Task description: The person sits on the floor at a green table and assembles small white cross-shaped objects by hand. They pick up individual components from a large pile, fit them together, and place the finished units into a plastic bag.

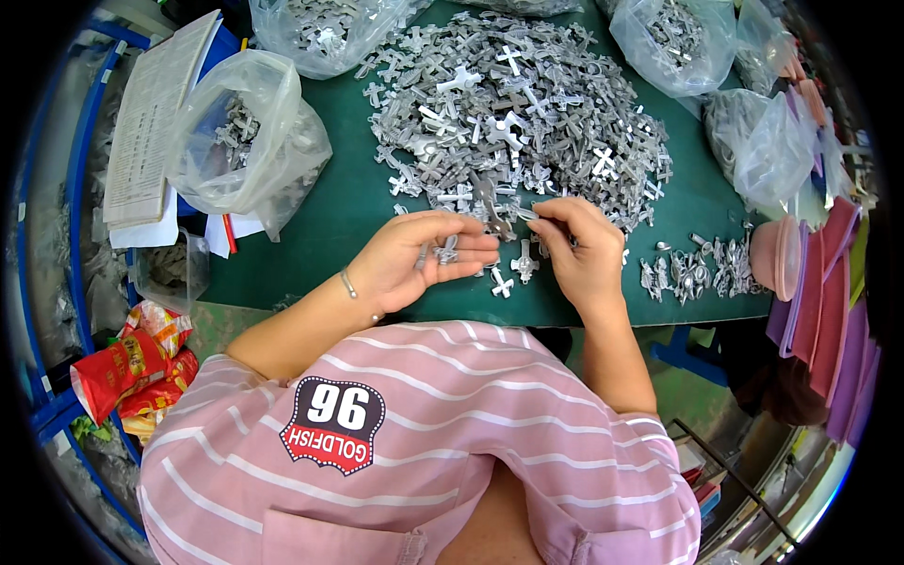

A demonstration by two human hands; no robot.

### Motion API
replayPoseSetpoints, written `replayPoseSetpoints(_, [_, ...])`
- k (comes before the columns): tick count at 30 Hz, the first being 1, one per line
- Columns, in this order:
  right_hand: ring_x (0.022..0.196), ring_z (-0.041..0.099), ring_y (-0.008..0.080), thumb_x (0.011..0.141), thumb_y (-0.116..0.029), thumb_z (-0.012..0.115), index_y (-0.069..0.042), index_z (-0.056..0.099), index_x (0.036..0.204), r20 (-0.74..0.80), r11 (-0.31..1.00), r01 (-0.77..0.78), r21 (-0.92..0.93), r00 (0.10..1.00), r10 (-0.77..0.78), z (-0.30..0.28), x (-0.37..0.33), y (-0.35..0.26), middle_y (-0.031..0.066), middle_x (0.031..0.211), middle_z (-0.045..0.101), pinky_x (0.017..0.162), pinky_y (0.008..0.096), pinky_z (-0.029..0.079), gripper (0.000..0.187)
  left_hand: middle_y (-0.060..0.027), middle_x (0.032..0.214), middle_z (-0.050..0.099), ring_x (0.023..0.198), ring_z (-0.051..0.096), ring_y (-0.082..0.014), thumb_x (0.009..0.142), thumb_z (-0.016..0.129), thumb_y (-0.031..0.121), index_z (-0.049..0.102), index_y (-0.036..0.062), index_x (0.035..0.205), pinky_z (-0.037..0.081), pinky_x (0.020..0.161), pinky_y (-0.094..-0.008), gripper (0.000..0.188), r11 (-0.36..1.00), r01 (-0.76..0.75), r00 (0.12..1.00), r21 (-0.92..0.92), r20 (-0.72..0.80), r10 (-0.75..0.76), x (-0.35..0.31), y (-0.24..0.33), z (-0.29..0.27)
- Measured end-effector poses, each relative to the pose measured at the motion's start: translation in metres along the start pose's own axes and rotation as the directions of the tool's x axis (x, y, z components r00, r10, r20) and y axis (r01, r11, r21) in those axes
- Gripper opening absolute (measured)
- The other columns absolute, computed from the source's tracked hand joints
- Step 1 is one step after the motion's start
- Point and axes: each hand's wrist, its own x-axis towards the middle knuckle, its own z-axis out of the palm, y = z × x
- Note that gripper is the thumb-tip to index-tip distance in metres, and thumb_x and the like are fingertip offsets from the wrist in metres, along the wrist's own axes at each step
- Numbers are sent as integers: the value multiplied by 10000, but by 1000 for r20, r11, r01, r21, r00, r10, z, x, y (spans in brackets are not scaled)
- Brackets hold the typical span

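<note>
Cupping shiny grey crosses point(446, 250) in the left hand point(403, 258), pinching a silver piece point(527, 213) in the right hand point(582, 250). Near a big cross heap point(537, 122) past both hands, on green worktop point(353, 179), between plastic bags point(268, 179).

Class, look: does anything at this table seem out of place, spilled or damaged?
Perhaps the red packets, at left: they look like snack bags, odd beside a table heaped with grey crosses. The heaping seems deliberate; no clear damage shows.
</note>
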Motion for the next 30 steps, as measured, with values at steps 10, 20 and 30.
replayPoseSetpoints(10, [690, 604, 138, 714, 105, 631, 31, 633, 872, 3, 781, -244, 575, 955, 296, -13, -19, -2, 88, 832, 622, 604, 231, 485, 174, -237, 1139, 538, 1053, 556, -324, 922, 389, 222, 476, -74, 1159, 490, 857, -357, 389, 995, 82, 992, -53, 97, -76, 4, -3, 16])
replayPoseSetpoints(20, [711, 549, 279, 672, 40, 650, -11, 599, 798, 31, 977, 208, -41, 978, -206, 7, 0, -1, 102, 778, 579, 622, 350, 441, 146, -6, 647, 436, 500, 329, -72, 911, 457, 196, 536, 15, 892, 249, 383, -185, 198, 954, 208, 978, -217, 60, -199, -13, -2, 2])
replayPoseSetpoints(30, [689, 574, 207, 704, 3, 663, -19, 594, 789, 86, 996, -40, 82, 996, 33, 29, 5, -7, 79, 764, 581, 630, 300, 457, 111, -13, 681, 463, 527, 378, -73, 899, 475, 177, 538, 19, 893, 274, 393, -184, 170, 980, 92, 994, -176, -37, -100, -17, 4, 2])
